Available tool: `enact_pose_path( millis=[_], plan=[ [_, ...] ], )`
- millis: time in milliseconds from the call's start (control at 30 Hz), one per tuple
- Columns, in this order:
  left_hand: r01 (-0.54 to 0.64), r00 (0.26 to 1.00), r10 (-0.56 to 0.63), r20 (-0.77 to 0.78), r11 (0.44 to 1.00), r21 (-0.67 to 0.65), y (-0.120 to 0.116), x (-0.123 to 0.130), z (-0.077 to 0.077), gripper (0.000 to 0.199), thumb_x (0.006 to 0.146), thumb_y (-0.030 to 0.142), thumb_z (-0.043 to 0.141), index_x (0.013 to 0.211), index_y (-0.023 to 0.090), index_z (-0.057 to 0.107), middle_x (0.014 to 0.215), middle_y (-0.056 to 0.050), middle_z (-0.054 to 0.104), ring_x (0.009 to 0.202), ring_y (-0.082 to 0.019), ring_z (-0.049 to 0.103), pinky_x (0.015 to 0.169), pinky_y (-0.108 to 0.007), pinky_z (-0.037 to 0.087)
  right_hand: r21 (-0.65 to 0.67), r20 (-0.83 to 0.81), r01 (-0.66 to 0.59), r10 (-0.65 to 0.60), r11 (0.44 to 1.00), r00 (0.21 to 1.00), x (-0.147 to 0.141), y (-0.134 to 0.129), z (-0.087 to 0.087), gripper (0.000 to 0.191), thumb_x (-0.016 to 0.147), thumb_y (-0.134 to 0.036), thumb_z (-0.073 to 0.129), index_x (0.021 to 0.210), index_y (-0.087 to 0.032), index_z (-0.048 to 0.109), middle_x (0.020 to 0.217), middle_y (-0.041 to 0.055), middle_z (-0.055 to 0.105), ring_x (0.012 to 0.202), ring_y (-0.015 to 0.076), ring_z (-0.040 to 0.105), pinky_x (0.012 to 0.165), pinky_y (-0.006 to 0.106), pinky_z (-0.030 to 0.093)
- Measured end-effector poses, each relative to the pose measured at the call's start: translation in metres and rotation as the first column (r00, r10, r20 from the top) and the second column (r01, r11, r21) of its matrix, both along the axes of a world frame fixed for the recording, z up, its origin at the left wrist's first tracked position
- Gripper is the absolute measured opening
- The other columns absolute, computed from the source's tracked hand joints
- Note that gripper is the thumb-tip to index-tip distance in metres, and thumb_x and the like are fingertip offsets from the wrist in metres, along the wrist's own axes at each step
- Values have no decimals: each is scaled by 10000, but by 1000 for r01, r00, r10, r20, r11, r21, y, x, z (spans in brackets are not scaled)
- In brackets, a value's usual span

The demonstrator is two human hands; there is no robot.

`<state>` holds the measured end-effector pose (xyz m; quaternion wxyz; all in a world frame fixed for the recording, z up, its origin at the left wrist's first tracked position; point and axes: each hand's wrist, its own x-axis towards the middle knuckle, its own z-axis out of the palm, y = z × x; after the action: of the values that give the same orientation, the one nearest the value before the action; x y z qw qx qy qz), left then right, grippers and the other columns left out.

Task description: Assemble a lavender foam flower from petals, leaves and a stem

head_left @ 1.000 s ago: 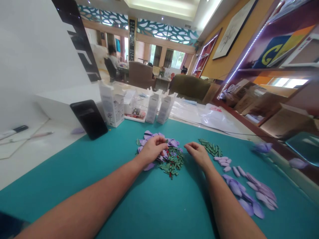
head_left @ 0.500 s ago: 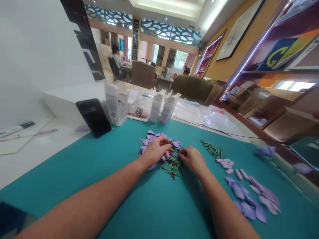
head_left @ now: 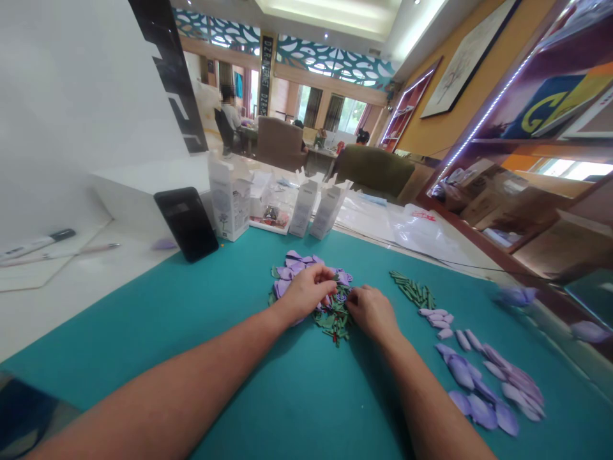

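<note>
A mixed pile lies on the teal mat (head_left: 191, 332), with purple petal-shaped pieces (head_left: 293, 260) at its back left and small green pieces (head_left: 336, 324) at its front right. Over the pile is my left hand (head_left: 307, 292), fingers curled and thumb near the index finger. Something green shows by those fingertips, but what they grip is unclear. My right hand (head_left: 372, 312) touches the pile's right edge with its fingertips pressed together; whatever they pinch is hidden. A few red bits show among the green pieces.
Sorted at right are green sticks (head_left: 412, 291), pale pink pieces (head_left: 437, 318) and larger purple petals (head_left: 481, 409). Behind the mat stand a black phone-like slab (head_left: 186, 225), white cartons (head_left: 230, 201) and a small tray (head_left: 271, 223). A person (head_left: 231, 115) sits far back.
The whole view has shifted slightly, so things appear a little further right. Both hands stay at the pile, with only small finger movements.
</note>
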<state>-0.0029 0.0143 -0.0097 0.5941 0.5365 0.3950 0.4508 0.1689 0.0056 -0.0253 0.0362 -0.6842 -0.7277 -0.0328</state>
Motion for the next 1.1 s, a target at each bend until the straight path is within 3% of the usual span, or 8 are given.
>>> enact_pose_path(
  millis=[533,600,667,733,800,900,1000,1100],
  plan=[
    [22,998,-19,-64,999,46,1,0,-3,127,723,99,571,829,160,535,659,43,613,430,-57,507,462,-188,413,94,-18,20,-18,995,1000,0,3,-2,171,811,-210,507,733,-192,658,837,79,650,794,207,556,632,296,303],
    [25,997,-22,-76,999,46,2,0,-4,142,714,103,576,839,160,539,670,43,611,428,-57,508,459,-189,415,153,-93,22,-8,988,996,1,3,1,151,809,-231,515,738,-189,641,829,70,647,793,203,554,647,293,324],
    [30,995,-25,-93,998,48,2,-1,-4,151,703,113,585,840,160,544,678,43,608,428,-58,508,454,-189,415,223,-282,46,19,974,959,1,2,4,122,791,-244,524,727,-193,615,763,43,637,736,186,549,641,283,346],
    [38,994,-31,-109,998,60,2,-1,-5,151,697,129,592,838,162,549,681,40,607,431,-59,503,448,-185,408,254,-536,70,80,965,841,1,2,6,117,769,-281,536,717,-196,599,678,15,618,649,165,533,615,275,369],
    [51,992,-41,-121,995,82,1,-1,-6,142,704,149,586,842,164,556,681,34,610,444,-63,496,450,-183,404,240,-750,60,146,969,645,-2,3,8,180,751,-360,563,765,-191,621,673,13,633,616,160,535,604,279,401],
    [70,986,-51,-159,990,121,0,-2,-7,159,724,172,564,881,162,591,693,18,619,488,-85,509,476,-198,422,200,-916,12,183,980,357,-6,3,11,332,689,-447,653,880,-177,676,807,51,702,727,193,598,680,313,456],
    [77,973,-39,-229,985,157,-1,-3,-5,227,737,195,553,942,155,641,726,1,633,521,-105,535,524,-224,445,145,-968,-3,142,989,209,-11,1,13,345,630,-441,726,864,-189,715,848,59,726,809,217,626,748,340,472],
    [87,958,-29,-285,977,193,-3,-4,-3,257,757,230,542,966,153,671,751,-8,646,528,-111,541,557,-235,447,116,-988,12,114,993,103,-14,-1,15,320,599,-424,765,814,-190,724,763,40,717,738,192,618,708,325,476]
  ],
)
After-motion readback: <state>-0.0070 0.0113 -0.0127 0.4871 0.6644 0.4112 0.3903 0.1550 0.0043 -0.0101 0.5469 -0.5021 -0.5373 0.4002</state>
